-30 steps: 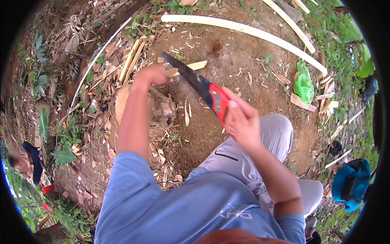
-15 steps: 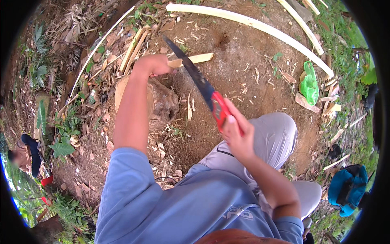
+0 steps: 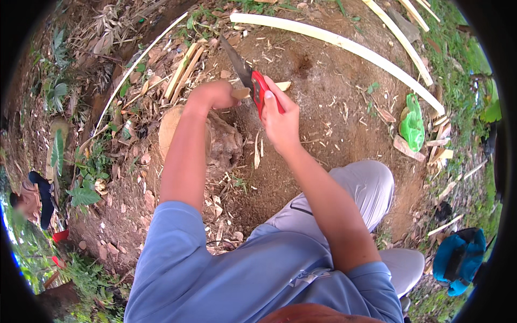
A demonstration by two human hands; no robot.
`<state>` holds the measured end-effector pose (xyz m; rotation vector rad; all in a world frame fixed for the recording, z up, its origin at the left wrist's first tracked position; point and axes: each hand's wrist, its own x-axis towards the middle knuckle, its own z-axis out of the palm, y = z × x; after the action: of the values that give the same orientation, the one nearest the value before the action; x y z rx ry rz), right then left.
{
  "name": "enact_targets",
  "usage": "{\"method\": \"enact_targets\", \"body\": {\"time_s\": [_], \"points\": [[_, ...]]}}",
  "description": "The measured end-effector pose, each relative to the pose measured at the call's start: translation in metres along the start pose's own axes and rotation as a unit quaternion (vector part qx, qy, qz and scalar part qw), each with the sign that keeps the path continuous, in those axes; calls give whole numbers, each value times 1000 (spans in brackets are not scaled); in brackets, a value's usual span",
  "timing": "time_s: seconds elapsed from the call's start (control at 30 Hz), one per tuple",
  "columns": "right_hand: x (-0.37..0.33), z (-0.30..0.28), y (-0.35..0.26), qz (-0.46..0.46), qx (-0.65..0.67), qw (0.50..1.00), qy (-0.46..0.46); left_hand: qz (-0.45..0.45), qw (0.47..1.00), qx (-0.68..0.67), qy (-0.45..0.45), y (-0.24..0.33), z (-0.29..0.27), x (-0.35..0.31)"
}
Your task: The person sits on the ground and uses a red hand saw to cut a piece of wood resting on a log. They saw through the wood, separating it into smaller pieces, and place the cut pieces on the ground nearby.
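My right hand (image 3: 280, 121) grips the red handle of a hand saw (image 3: 253, 81), whose dark blade points up and left. The blade crosses a short pale wooden stick (image 3: 283, 85). My left hand (image 3: 215, 96) is closed around the near end of that stick, right beside the blade. Both hands are over brown bare soil, just beyond a low tree stump (image 3: 218, 142) with a pale cut face.
Long pale split wooden strips (image 3: 344, 43) arc across the ground at the top. A green plastic bag (image 3: 412, 123) lies at the right, a blue bag (image 3: 456, 258) at the lower right. Another person (image 3: 32, 202) is at the left edge. Wood chips and dry leaves litter the soil.
My right hand has pushed the saw forward and up along the stick, so the handle is now close to my left hand. The left hand has stayed on the stick.
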<state>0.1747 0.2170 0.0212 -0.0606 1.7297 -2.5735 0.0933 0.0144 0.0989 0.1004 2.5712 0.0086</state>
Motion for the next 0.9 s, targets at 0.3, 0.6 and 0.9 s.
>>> {"method": "enact_targets", "body": {"time_s": [0.3,0.6,0.9], "points": [[-178,-102,-102,84,-113,989,-35,-33,998,-29,-38,-6,9,-8],[-37,-29,-16,27,14,999,-38,1,1000,22,-12,-4,8,-3],[-92,-42,-33,60,-23,998,-28,5,1000,11,-10,-5,2,-6]]}}
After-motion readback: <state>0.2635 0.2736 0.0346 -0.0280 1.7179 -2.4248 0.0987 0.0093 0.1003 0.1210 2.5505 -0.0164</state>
